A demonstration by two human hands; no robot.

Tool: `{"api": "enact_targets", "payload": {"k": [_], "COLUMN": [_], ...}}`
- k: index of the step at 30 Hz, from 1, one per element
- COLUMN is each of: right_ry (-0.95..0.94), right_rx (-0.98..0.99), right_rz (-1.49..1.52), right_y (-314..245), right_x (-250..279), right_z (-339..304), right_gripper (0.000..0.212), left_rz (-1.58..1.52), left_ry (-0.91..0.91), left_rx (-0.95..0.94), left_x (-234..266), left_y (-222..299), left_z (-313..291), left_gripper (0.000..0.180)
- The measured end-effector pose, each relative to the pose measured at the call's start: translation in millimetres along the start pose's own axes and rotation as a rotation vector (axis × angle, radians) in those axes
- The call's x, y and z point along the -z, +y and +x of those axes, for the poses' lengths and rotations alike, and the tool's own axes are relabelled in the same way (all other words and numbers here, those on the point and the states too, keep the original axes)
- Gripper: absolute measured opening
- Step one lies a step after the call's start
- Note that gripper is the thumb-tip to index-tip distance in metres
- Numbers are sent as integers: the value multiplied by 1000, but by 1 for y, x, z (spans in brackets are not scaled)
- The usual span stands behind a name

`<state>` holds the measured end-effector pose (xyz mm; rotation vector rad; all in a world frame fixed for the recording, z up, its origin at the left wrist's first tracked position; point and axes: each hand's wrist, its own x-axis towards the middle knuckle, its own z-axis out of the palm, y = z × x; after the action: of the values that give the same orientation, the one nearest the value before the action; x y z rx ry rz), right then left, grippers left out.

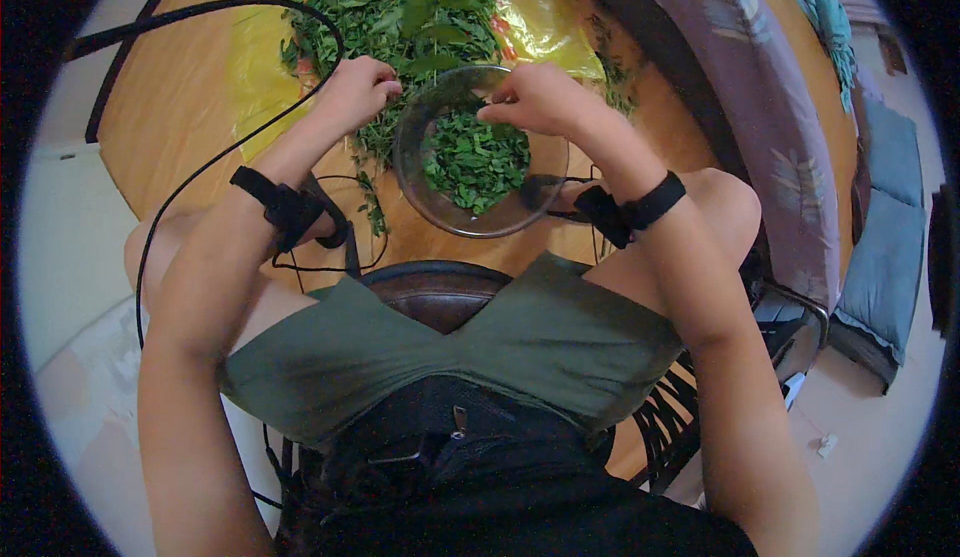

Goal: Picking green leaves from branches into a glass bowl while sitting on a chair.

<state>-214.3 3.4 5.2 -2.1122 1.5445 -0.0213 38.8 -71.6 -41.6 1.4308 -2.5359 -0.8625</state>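
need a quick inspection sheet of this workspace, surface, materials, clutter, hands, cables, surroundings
Surface: wood-toned surface, partly covered by yellow plastic sheet
Job's things: heap of leafy stems on the sheet; clear bowl holding loose green leaves
Clutter: stray sprig left of the bowl
Hands: left hand at the heap's near edge, right hand over the bowl's far right side; whether either grips anything is unclear
Cables: black cable arcs past the left hand
Surroundings: patterned fabric and blue-grey cushion at right

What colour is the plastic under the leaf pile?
Mostly yellow plastic, clearest in the head view.
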Motion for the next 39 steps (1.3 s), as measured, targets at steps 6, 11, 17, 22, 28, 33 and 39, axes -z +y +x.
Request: {"api": "enact_targets", "payload": {"k": [6, 11, 17, 22, 28, 33, 39], "right_ry": [244, 637, 252, 247, 163, 179, 289], "right_rx": [72, 266, 209, 222, 171, 146, 91], "right_rz": [166, 33, 192, 110, 66, 76, 194], "right_y": [-21, -15, -21, -26, -34, -25, -14], "right_x": [-1, -28, -28, -25, -21, -9, -3], "right_z": [9, 20, 18, 19, 18, -1, 6], "right_gripper": [29, 24, 25, 19, 24, 21, 19], "left_rz": [-122, -152, -204, -171, -47, -83, -541], "left_ry": [-141, -166, -211, -107, -59, -49, -154], "left_rx": [-82, -199, -230, -331, -263, -9, -48], "left_x": [0, -7, -1, -7, -15, 3, 2], "left_y": [14, 29, 39, 30, 24, -18, -13], "left_z": [0, -5, -13, -14, -14, 5, 9], "left_gripper": [25, 24, 21, 23, 22, 21, 23]}}
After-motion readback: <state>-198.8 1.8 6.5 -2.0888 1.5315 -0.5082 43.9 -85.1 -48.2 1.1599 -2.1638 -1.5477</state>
